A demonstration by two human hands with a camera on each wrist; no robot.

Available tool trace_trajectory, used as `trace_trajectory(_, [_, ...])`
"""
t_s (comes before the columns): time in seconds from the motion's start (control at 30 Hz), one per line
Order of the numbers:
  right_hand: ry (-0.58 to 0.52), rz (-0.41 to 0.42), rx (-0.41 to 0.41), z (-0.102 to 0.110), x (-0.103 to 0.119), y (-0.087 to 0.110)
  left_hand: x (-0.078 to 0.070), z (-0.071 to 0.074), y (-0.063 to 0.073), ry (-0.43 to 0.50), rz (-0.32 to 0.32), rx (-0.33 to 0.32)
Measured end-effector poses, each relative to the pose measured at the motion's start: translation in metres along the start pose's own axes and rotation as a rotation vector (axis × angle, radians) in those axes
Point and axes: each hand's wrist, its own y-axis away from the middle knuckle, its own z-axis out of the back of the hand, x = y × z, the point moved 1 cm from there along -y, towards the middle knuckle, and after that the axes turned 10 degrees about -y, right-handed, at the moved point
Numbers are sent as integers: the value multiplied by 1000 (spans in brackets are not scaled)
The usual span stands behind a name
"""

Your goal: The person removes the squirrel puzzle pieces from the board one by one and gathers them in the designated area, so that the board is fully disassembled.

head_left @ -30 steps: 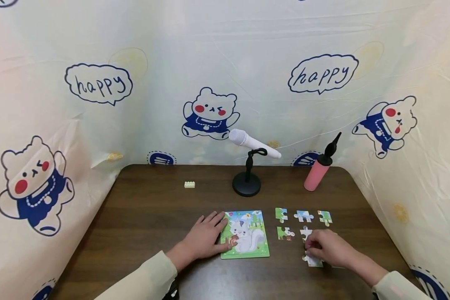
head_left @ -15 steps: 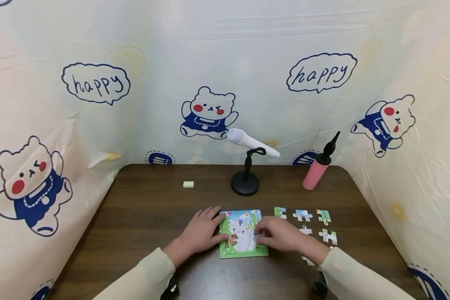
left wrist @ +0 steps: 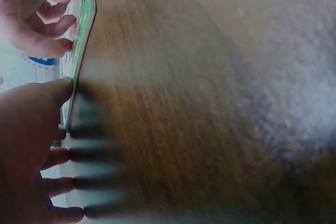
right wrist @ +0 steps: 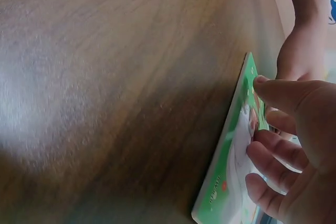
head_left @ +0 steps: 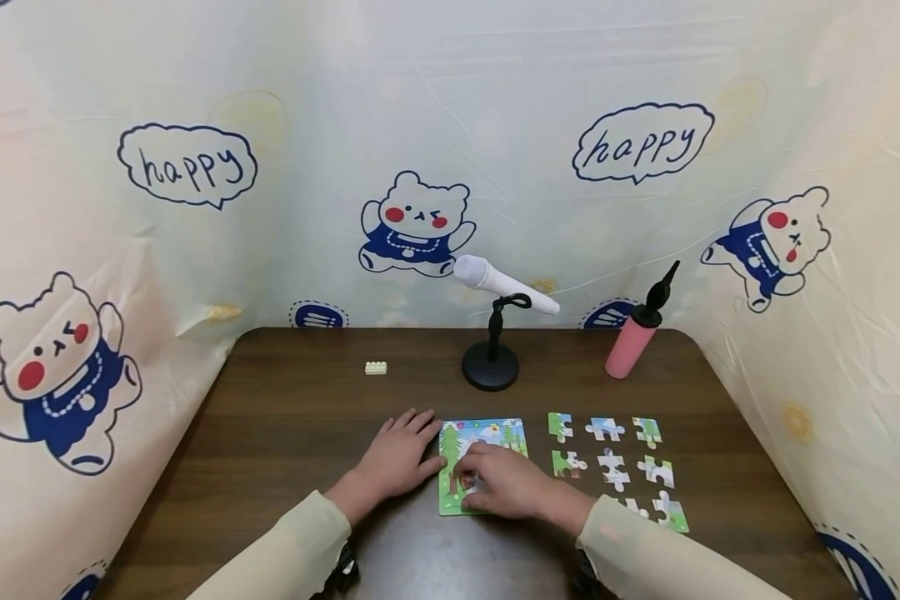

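A square picture board point(head_left: 452, 502), green-edged with a white squirrel on it, lies flat on the table. My left hand point(head_left: 399, 457) rests palm down at its left edge, fingers spread on the tabletop. In the left wrist view the left thumb point(left wrist: 63, 88) touches the board's edge. Over the board's middle is my right hand point(head_left: 508, 482), covering much of the squirrel. Its thumb and loosely bent fingers point(right wrist: 270, 166) stand apart at the printed surface, with nothing between them. Several loose jigsaw pieces point(head_left: 613, 477) lie in rows to the right, partly hidden by the right sleeve.
Behind the board a white microphone point(head_left: 506, 284) sits on a black stand point(head_left: 491, 367). A pink hand pump point(head_left: 631, 347) with a black nozzle stands at the back right. A small cream toy brick point(head_left: 376, 367) lies at the back left. Printed cloth point(head_left: 300, 208) surrounds the table.
My right hand has moved left from the loose pieces onto the board, reaching its middle. The left hand stays at the board's left edge. The view has shifted slightly.
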Motion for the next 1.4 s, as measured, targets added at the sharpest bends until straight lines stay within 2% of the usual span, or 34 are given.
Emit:
trace_trajectory(0.43, [-4, -74, -12, -6, 1, -7, -1, 4, 5, 19, 0, -9])
trace_trajectory(0.73, [-64, -70, -19, -1, -5, -13, -3, 3, 4, 33, 2, -4])
trace_trajectory(1.07, [-75, -91, -17, 0, -3, -14, -4, 3, 2, 40, 1, 0])
trace_trajectory(1.17, [-135, -92, -22, 1, -3, -13, -4, 3, 2, 39, -1, 1])
trace_trajectory(1.4, [-380, -88, -39, 7, -7, -11, -4, 4, 1, 50, 12, 15])
